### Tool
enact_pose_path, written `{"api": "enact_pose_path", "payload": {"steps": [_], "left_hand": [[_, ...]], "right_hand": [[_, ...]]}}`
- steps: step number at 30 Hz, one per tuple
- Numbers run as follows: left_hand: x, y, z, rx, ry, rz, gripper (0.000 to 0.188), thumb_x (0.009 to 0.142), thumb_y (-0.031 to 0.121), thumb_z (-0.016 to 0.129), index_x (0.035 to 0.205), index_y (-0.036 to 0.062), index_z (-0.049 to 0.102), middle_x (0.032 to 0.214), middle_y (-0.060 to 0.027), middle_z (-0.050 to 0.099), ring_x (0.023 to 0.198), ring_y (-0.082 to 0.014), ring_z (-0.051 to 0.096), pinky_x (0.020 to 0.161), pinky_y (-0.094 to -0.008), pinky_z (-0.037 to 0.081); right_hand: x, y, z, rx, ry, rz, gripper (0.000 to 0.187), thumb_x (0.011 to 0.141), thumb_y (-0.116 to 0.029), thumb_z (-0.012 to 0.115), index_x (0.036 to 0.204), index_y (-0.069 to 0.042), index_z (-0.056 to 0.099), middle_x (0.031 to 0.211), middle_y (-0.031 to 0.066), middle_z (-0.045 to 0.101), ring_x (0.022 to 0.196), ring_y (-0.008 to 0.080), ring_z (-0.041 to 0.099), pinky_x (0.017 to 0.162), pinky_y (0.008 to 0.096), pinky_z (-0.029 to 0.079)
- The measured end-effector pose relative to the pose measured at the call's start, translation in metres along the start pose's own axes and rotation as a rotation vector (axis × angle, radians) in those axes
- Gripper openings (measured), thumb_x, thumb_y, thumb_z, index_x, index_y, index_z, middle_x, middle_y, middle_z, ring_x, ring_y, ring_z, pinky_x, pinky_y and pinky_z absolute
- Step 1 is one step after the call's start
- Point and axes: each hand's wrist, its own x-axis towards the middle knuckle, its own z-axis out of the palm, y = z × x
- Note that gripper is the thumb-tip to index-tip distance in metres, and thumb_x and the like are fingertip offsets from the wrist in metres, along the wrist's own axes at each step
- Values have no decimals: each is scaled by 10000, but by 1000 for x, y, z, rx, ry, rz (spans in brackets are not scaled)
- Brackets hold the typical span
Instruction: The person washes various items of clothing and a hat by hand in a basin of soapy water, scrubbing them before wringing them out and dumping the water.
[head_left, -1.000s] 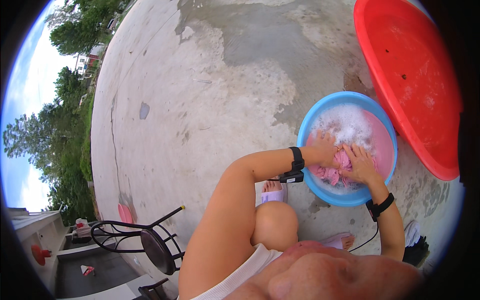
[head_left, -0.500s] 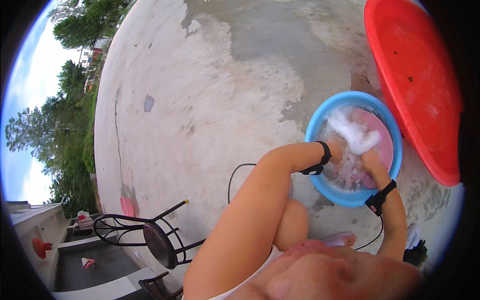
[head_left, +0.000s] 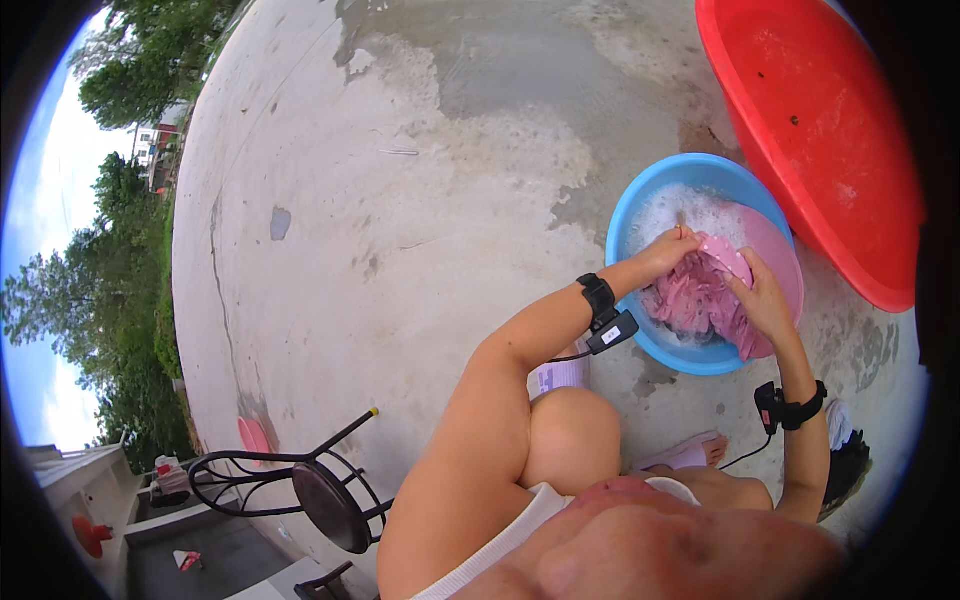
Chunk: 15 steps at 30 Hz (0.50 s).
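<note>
While the left hand [head_left: 672,252] and right hand [head_left: 766,300] pinch its white-dotted band, a little apart, the pink cloth [head_left: 690,298] droops inside the blue basin [head_left: 690,168], wet-looking and deeply crumpled. White suds [head_left: 690,208] fill the basin's far part; a red tub [head_left: 825,140] stands right of the basin.

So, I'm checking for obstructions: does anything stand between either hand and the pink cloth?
Nothing visible does: the left hand and right hand both grip the pink cloth near its white-dotted band. The white suds in the blue basin lie mostly beyond it.
</note>
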Motion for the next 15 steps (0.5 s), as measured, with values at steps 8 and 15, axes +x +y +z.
{"api": "enact_pose_path", "payload": {"steps": [8, 15], "left_hand": [[-8, 15, 38, -800, -56, -361, 525, 924, 523, 495, 1139, 48, 551, 1060, -155, 615, 1006, -276, 623, 881, -422, 528], [8, 12, 56, -77, 131, -218, 370, 980, 312, 437, 1174, 13, 533, 1082, -146, 627, 1003, -275, 624, 878, -415, 498]], "right_hand": [[-6, -9, 71, -96, -8, -88, 309, 936, -308, 523, 1102, -49, 491, 954, 241, 613, 836, 420, 609, 668, 516, 448], [12, 68, 16, -521, -125, 110, 299, 970, -337, 444, 991, -98, 623, 803, 210, 660, 810, 390, 642, 662, 513, 468]]}}
